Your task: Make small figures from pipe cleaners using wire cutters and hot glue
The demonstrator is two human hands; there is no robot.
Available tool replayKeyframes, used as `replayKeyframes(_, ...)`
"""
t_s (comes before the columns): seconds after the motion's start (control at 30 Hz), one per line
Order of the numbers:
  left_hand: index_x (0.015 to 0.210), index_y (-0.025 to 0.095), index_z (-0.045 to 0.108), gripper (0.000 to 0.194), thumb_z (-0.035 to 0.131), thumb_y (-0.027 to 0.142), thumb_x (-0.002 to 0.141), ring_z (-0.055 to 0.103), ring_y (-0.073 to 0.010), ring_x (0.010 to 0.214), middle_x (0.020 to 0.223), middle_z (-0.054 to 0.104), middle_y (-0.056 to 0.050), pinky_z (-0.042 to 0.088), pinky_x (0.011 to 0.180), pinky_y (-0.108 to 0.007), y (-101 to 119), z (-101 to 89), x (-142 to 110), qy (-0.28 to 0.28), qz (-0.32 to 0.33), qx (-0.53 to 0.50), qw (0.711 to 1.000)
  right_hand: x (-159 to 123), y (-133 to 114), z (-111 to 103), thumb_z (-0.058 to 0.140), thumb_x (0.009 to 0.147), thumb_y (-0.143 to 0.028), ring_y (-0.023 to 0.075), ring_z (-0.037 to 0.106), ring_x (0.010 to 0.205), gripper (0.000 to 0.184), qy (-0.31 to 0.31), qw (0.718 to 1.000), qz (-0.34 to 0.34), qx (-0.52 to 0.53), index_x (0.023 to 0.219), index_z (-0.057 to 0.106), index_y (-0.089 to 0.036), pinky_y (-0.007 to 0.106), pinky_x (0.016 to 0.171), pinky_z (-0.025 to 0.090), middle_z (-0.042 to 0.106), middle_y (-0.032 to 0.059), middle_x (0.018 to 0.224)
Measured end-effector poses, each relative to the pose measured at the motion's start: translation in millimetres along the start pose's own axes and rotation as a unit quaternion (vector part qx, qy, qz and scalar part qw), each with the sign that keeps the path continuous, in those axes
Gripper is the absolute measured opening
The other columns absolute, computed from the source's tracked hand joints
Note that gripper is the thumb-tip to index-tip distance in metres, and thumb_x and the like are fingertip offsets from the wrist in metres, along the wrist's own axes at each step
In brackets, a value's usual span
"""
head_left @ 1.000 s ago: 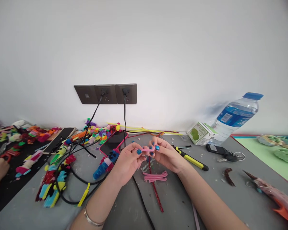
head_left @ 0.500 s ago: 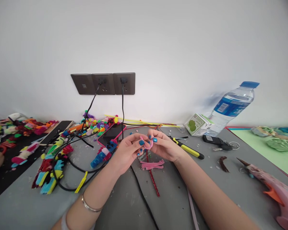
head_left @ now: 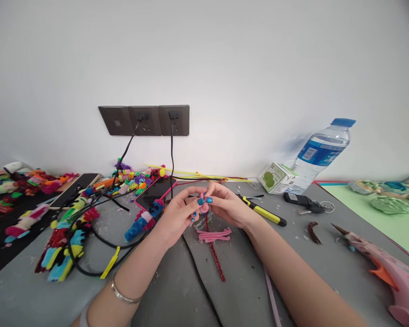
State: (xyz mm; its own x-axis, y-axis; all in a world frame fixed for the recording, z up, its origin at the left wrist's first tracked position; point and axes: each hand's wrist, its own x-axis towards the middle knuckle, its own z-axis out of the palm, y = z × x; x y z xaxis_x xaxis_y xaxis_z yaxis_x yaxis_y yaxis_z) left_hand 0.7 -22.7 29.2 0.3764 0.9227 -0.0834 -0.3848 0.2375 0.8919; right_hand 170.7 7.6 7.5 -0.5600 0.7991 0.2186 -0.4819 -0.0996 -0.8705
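Note:
Fingertips of my left hand (head_left: 184,211) and my right hand (head_left: 225,204) meet over the table, both pinching a small pink pipe cleaner (head_left: 204,208) bent into a loop. Its shape is partly hidden by the fingers. Below the hands, a bundle of pink pipe cleaner pieces (head_left: 214,235) lies across a red glittery pipe cleaner (head_left: 217,261). A blue pipe-cleaner figure (head_left: 138,229) rests left of my left hand. Right of my right hand lies a yellow utility knife (head_left: 266,215).
Black cables (head_left: 88,272) loop over the left side and run from wall sockets (head_left: 143,120). A phone (head_left: 155,193) and colourful pipe-cleaner figures (head_left: 59,245) lie leftward. Rightward are a juice box (head_left: 275,178), a tilted water bottle (head_left: 322,154), keys (head_left: 313,205) and a pink glue gun (head_left: 378,259).
Both hands still pinch the pink piece, and its loop shows more plainly between the fingertips. The view has shifted slightly. At the left edge, another person's hand has moved mostly out of view.

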Motion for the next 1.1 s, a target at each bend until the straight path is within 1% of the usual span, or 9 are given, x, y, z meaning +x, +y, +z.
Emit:
replayKeyframes(0.13, 0.109, 0.019, 0.063, 0.044, 0.084, 0.029, 0.072, 0.052, -0.0088, 0.063, 0.072, 0.062, 0.000, 0.035, 0.053, -0.020, -0.4, 3.6, 0.0, -0.010, -0.018, -0.052, 0.998, -0.5, -1.2, -0.3, 0.078, 0.082, -0.028, 0.0112, 0.064, 0.069, 0.016, -0.006, 1.000, 0.004, 0.001, 0.082, 0.064, -0.019, 0.027, 0.070, 0.052, 0.068, -0.0021, 0.075)
replayKeyframes(0.23, 0.111, 0.019, 0.061, 0.043, 0.082, 0.025, 0.074, 0.049, -0.0074, 0.061, 0.073, 0.061, 0.000, 0.033, 0.053, -0.021, -0.9, 2.7, -0.5, -0.028, -0.039, -0.064, 0.997, -1.5, -2.7, -0.4, 0.080, 0.080, -0.026, 0.0089, 0.063, 0.066, 0.016, 0.004, 1.000, 0.014, 0.003, 0.081, 0.066, -0.019, 0.023, 0.066, 0.051, 0.068, -0.0017, 0.078)
replayKeyframes(0.37, 0.114, 0.020, 0.059, 0.044, 0.081, 0.026, 0.076, 0.041, -0.0049, 0.054, 0.071, 0.060, 0.002, 0.030, 0.054, -0.021, 1.3, 1.3, -2.2, -0.047, -0.059, -0.055, 0.996, -2.4, -3.6, -0.6, 0.082, 0.078, -0.026, 0.0083, 0.062, 0.065, 0.015, 0.012, 1.000, 0.028, 0.006, 0.079, 0.069, -0.018, 0.021, 0.063, 0.050, 0.067, -0.0018, 0.077)
replayKeyframes(0.53, 0.118, 0.021, 0.058, 0.051, 0.083, 0.030, 0.074, 0.044, -0.0065, 0.057, 0.071, 0.061, 0.001, 0.029, 0.054, -0.022, 5.3, 1.6, -3.5, -0.054, -0.063, -0.032, 0.996, -2.8, -5.1, 2.5, 0.080, 0.080, -0.024, 0.0083, 0.062, 0.066, 0.015, -0.005, 0.999, 0.036, 0.011, 0.081, 0.067, -0.018, 0.022, 0.065, 0.051, 0.067, -0.0015, 0.080)
replayKeyframes(0.73, 0.118, 0.020, 0.058, 0.055, 0.085, 0.029, 0.072, 0.051, -0.0080, 0.063, 0.075, 0.062, 0.000, 0.030, 0.055, -0.022, 3.7, 0.2, -2.1, -0.038, -0.059, -0.043, 0.997, -3.1, -4.8, 1.5, 0.079, 0.081, -0.027, 0.0093, 0.062, 0.066, 0.014, -0.012, 0.999, 0.042, -0.002, 0.087, 0.070, -0.018, 0.022, 0.066, 0.050, 0.067, -0.0015, 0.075)
replayKeyframes(0.83, 0.116, 0.019, 0.059, 0.052, 0.085, 0.028, 0.072, 0.053, -0.0090, 0.063, 0.071, 0.062, 0.000, 0.032, 0.054, -0.022, 3.1, -0.1, -2.3, -0.041, -0.060, -0.051, 0.996, -2.9, -2.1, -1.2, 0.079, 0.082, -0.027, 0.0093, 0.063, 0.066, 0.013, -0.015, 0.999, 0.037, 0.001, 0.085, 0.071, -0.017, 0.022, 0.065, 0.049, 0.068, -0.0008, 0.073)
replayKeyframes(0.93, 0.114, 0.017, 0.060, 0.050, 0.085, 0.027, 0.072, 0.054, -0.0090, 0.063, 0.069, 0.062, 0.000, 0.034, 0.055, -0.021, 2.4, 0.1, -1.8, -0.036, -0.055, -0.059, 0.996, -2.1, 0.3, -1.4, 0.078, 0.083, -0.028, 0.0114, 0.065, 0.066, 0.014, -0.020, 0.999, 0.039, -0.003, 0.085, 0.070, -0.018, 0.025, 0.067, 0.050, 0.069, 0.0000, 0.073)
replayKeyframes(1.0, 0.110, 0.016, 0.062, 0.048, 0.086, 0.027, 0.070, 0.054, -0.0084, 0.063, 0.069, 0.062, 0.000, 0.036, 0.055, -0.021, 1.3, 0.0, -0.5, -0.010, -0.050, -0.068, 0.996, -1.0, 0.9, 0.2, 0.077, 0.083, -0.030, 0.0129, 0.065, 0.068, 0.015, -0.012, 0.999, 0.039, -0.009, 0.084, 0.068, -0.018, 0.027, 0.069, 0.050, 0.069, 0.0003, 0.072)
replayKeyframes(1.1, 0.104, 0.014, 0.065, 0.048, 0.088, 0.030, 0.066, 0.054, -0.0078, 0.063, 0.069, 0.062, 0.001, 0.039, 0.056, -0.019, -0.4, -1.1, 1.9, 0.032, -0.032, -0.078, 0.996, 1.9, 0.6, 3.2, 0.079, 0.081, -0.031, 0.0128, 0.064, 0.071, 0.017, 0.022, 0.999, 0.024, -0.011, 0.082, 0.068, -0.019, 0.027, 0.072, 0.049, 0.070, 0.0005, 0.075)
